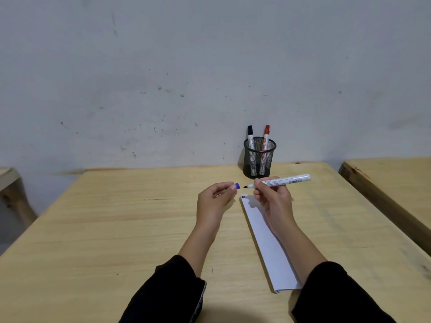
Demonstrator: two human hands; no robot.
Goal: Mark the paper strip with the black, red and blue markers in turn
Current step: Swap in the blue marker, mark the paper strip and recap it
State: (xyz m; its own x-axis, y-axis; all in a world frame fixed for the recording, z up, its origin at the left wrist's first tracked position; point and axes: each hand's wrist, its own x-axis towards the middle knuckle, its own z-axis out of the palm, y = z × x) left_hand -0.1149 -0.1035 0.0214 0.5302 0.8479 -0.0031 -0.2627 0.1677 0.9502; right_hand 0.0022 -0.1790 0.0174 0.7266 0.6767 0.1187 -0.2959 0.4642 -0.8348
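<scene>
My right hand [271,197] grips an uncapped white marker [288,180], held level above the table with its dark tip pointing left. My left hand [215,197] pinches the blue cap [236,186], a small gap away from the tip. Under my right hand and forearm lies a long white paper strip [268,248], running from the table's middle toward me. A few short dark marks [244,196] show at its far end. The black marker [250,136] and the red marker [266,136] stand capped in a black mesh cup [258,163].
The mesh cup stands at the far edge of the light wooden table [116,229], against a grey wall. Another wooden table [396,180] is at the right, across a narrow gap. A wooden piece [9,183] shows at the far left.
</scene>
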